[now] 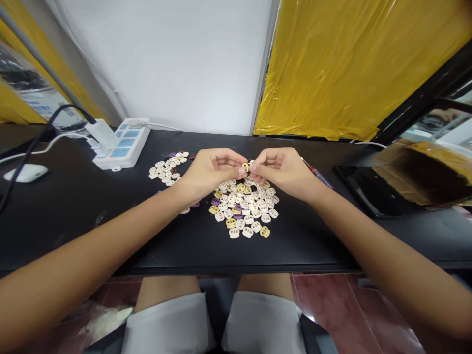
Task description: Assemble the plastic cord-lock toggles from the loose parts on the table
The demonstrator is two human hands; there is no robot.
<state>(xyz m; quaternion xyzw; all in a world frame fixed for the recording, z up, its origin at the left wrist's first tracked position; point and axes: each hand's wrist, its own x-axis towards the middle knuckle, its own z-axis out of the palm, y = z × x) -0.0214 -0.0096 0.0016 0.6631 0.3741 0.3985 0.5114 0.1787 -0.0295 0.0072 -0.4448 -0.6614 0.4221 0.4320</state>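
My left hand (218, 168) and my right hand (282, 171) meet above the table, thumbs and fingertips pinched. Between them is one small yellow two-holed cord lock (245, 167), held from both sides. Below and in front of my hands spreads a pile of similar cord locks (248, 220), mostly cream white, with some yellow, purple and dark ones mixed in. Beyond my left forearm lies a second, smaller group of cord locks (167, 169), mostly white with a few purple and brown. My left hand and forearm hide part of that group.
A white power strip (127, 147) with plugs and a white mouse (25, 173) occupy the left of the black table (177, 250). On the right are a pen (317, 173), a black flat device (368, 191) and an open cardboard box (424, 172). A white wall and yellow sheeting stand behind.
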